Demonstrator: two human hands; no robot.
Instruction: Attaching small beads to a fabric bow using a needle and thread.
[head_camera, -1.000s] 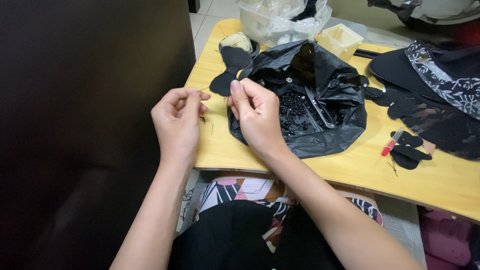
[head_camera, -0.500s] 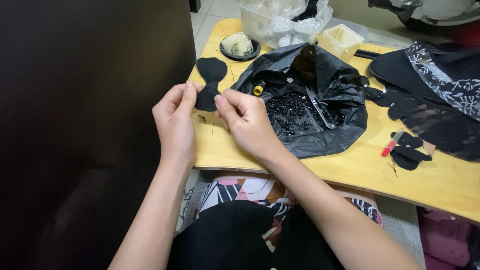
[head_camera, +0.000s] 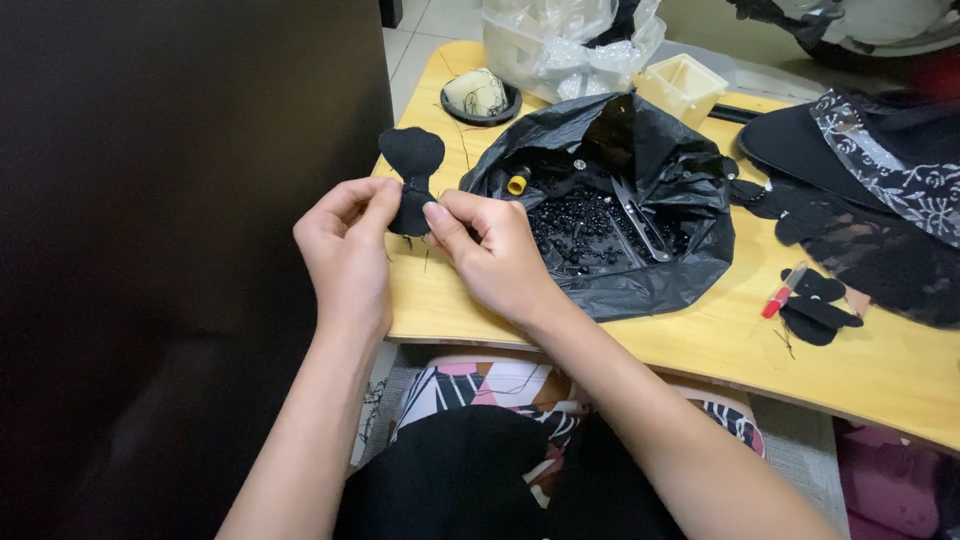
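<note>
Head view, looking down: a black bow-shaped fabric piece (head_camera: 411, 180) is held over the near left edge of the wooden table (head_camera: 700, 340), pinched at its lower lobe between both hands. Left hand (head_camera: 345, 250) grips the lower lobe from the left, thumb and forefinger pressed together on the cloth. Right hand (head_camera: 495, 255) meets it from the right, thumb and forefinger tips closed on the same lobe, other fingers curled under. The upper lobe stands free above the pinch, roughly upright, narrow waist just above the fingertips. Fine thread ends hang below the grip; whether a needle is held cannot be told.

Just right of the grip, touching the back of the right hand: an open black plastic bag (head_camera: 640, 200) spread flat on the table, holding a heap of small black beads (head_camera: 585, 225), a yellow thread spool (head_camera: 518, 183) and metal scissors (head_camera: 640, 220). Above the grip, farther up the table: a dark round dish with a pale lump (head_camera: 481, 95). Beyond the bag: a clear plastic wrap bundle (head_camera: 570, 45) and a small cream box (head_camera: 683, 85). Well right of the grip: black fabric with lace trim (head_camera: 860, 170), small black cutouts (head_camera: 815, 305) and a red pen-like tool (head_camera: 781, 292). Below the grip, a patterned garment on the lap (head_camera: 480, 385).
</note>
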